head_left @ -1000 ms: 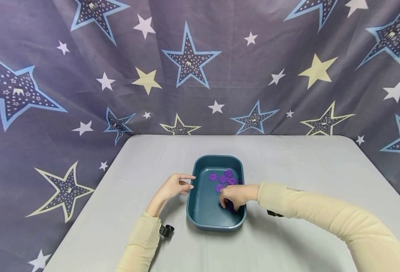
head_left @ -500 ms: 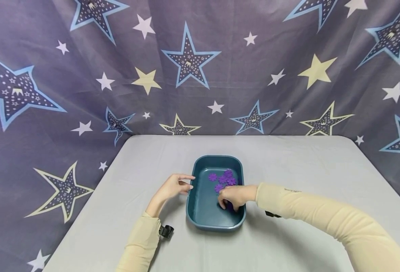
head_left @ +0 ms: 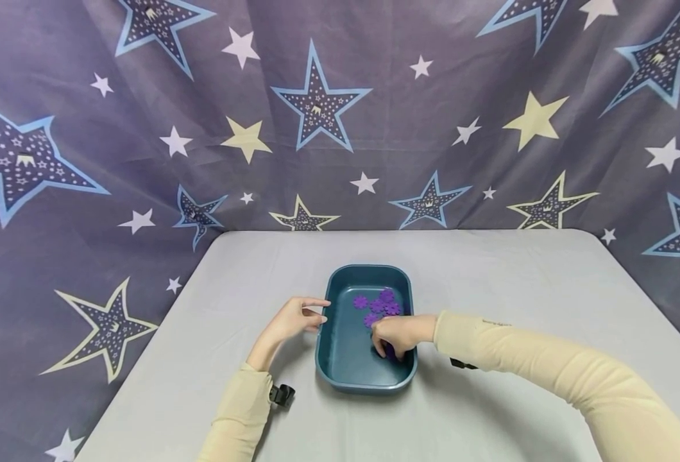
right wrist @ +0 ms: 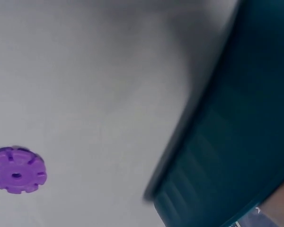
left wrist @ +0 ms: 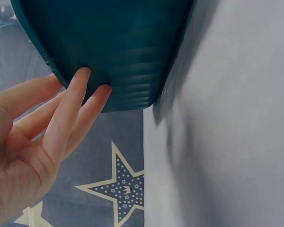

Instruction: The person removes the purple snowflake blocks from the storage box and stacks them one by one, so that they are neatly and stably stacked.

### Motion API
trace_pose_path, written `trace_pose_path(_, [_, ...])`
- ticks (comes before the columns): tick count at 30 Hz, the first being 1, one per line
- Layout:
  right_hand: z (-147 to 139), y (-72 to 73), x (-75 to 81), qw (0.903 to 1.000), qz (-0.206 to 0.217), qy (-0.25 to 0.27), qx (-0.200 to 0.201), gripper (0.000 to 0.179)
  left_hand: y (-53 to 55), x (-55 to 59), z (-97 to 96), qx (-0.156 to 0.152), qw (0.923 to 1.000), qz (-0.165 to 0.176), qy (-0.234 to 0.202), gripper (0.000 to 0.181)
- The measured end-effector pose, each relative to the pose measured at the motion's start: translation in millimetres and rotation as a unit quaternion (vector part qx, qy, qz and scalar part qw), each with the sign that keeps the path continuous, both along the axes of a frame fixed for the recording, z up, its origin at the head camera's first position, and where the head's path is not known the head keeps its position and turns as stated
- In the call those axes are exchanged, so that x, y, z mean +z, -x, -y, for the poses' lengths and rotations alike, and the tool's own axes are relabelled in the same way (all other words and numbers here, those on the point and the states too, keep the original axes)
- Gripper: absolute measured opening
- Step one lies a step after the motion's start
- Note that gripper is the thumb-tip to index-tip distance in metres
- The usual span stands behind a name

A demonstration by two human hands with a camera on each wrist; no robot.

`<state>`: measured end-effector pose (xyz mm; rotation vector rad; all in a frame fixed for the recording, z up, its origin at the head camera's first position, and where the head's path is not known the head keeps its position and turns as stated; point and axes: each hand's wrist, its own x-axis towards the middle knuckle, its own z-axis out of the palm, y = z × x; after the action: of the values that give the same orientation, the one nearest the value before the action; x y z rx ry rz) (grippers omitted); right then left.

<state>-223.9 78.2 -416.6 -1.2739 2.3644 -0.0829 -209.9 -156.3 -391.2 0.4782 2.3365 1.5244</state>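
Observation:
A deep teal tub (head_left: 346,362) stands on the table. Inside it, several purple notched discs (head_left: 377,305) lie flat near the far right. My right hand (head_left: 400,332) reaches over the tub's right rim, fingers curled down around purple notched discs (head_left: 390,351) near the tub floor; the fingertips are partly hidden. My left hand (head_left: 292,317) is at the tub's left side, its fingers fairly straight. In the left wrist view, the fingertips of the left hand (left wrist: 42,127) touch the tub's outer wall (left wrist: 128,56). The right wrist view shows mostly the tub's outer wall (right wrist: 227,127).
One purple disc (right wrist: 18,171) lies on the table outside the tub, seen in the right wrist view; the right forearm (head_left: 525,350) hides that area in the head view. Behind the pale grey table (head_left: 259,256) hangs a star-patterned cloth (head_left: 369,115).
The head view has shifted slightly. Both hands and the tub hold nearly the same places; a little more purple shows under the right hand.

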Motion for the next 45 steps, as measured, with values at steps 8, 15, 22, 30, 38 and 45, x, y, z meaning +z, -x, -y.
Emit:
trace_pose_path(8, [1.7,4.0,-2.5,0.9999,-0.014,-0.003,-0.007,0.025,-0.3,-1.0,1.0,0.004,1.0000,-0.002,-0.002,0.036])
trace_pose_path(15, [0.6,7.4,-0.2,0.9995,0.012,0.027,0.000,0.025,-0.3,0.4,0.6,0.005,1.0000,-0.001,0.001,0.035])
trace_pose_path(22, [-2.3,10.1,1.9,0.9956,0.053,0.077,0.006,0.027,1.2,-0.7,0.5,0.002,1.0000,0.000,0.008,0.035])
trace_pose_path(30, [-3.2,11.3,9.9,0.9880,0.093,0.123,-0.004,0.031,-0.8,2.1,0.2,0.007,0.9999,-0.002,0.009,0.035])
trace_pose_path(38, [-4.8,14.5,14.1,0.9855,0.098,0.138,-0.011,0.032,5.1,-6.7,2.5,0.005,1.0000,-0.002,0.003,0.035])
trace_pose_path(45, [-10.1,15.5,18.4,0.9792,0.110,0.169,-0.018,0.031,16.5,-27.3,8.2,0.005,1.0000,0.003,-0.007,0.037])
